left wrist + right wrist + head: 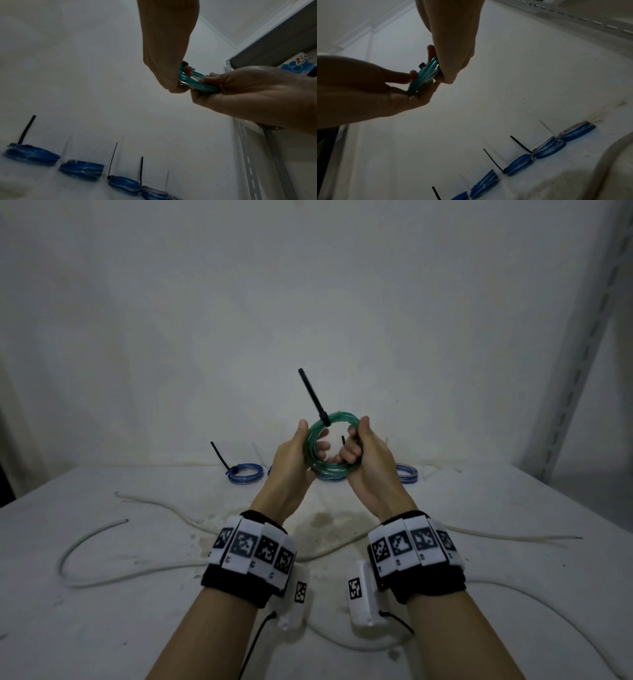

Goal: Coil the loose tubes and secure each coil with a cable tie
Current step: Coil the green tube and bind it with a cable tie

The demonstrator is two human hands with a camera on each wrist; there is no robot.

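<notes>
A green tube coil [312, 454] is held upright above the table between both hands. My left hand [311, 440] grips its left side, thumb on the outside and fingers through the ring. My right hand [356, 440] grips its right side the same way. A black cable tie [312, 395] wraps the top of the coil and its tail sticks up and to the left. A short black end [343, 440] shows by the right fingers. The green coil [197, 82] appears edge-on in the left wrist view, and the same coil [426, 74] edge-on in the right wrist view.
Several blue coils [245, 473] with upright tie tails stand in a row at the table's back, seen also as blue coils [82, 169] and blue coils [547, 148]. Loose white tubes [89, 537] snake over the table. A metal shelf upright [575, 354] rises at the right.
</notes>
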